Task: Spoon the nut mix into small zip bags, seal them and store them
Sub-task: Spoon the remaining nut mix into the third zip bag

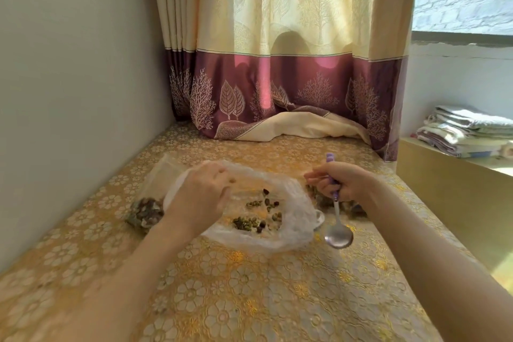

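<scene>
Both hands outstretched: left (204, 193) gripping plastic bag (277, 219) edge, right (344, 180) clutching downturned spoon (337, 228).

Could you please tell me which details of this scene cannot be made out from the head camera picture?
- Filled bag on the left: partly behind the left hand and plastic bag; seal unclear.
- Nuts by the right hand: mostly hidden behind that hand and the spoon.
- Spoon bowl: whether it holds anything is unclear.
</scene>
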A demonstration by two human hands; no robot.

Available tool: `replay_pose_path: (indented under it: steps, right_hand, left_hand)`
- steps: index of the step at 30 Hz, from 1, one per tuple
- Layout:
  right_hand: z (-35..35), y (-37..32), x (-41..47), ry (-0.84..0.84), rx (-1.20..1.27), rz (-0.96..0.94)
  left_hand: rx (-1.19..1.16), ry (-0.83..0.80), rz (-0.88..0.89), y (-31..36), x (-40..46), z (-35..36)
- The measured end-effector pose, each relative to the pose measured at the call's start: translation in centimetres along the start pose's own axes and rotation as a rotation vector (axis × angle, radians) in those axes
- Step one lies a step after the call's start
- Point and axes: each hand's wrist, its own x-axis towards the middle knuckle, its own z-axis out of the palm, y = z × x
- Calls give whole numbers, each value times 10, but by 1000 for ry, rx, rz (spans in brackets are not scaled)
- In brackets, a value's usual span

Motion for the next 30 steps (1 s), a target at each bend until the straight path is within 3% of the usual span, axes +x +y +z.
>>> replay_pose_path:
  steps: [2, 4, 7, 11, 14, 19, 22, 30]
  right_hand:
    - [2, 9, 5, 90, -299, -45]
    - [9, 21, 9, 157, -578, -74]
    - [21, 33, 15, 172, -718, -71]
    - [35, 30, 19, 240, -750, -162]
    - [37, 7, 14, 389, -825, -324]
    - [39, -25, -9, 581, -735, -610]
    - [73, -17, -11, 507, -880, -638]
    - [73, -13, -21, 480, -805, -789]
  left_hand:
    - [-120, -259, -67, 6, -2, 18]
    - [-67, -514, -141, 4, -9, 39]
    - [-56, -688, -218, 2, -23, 62]
    - [12, -669, -216, 0, -29, 72]
    - [21, -639, -210, 2, -24, 72]
    - [82, -629, -187, 5, -15, 71]
    - [59, -658, -213, -5, -26, 71]
    - [39, -660, -225, 3, -22, 74]
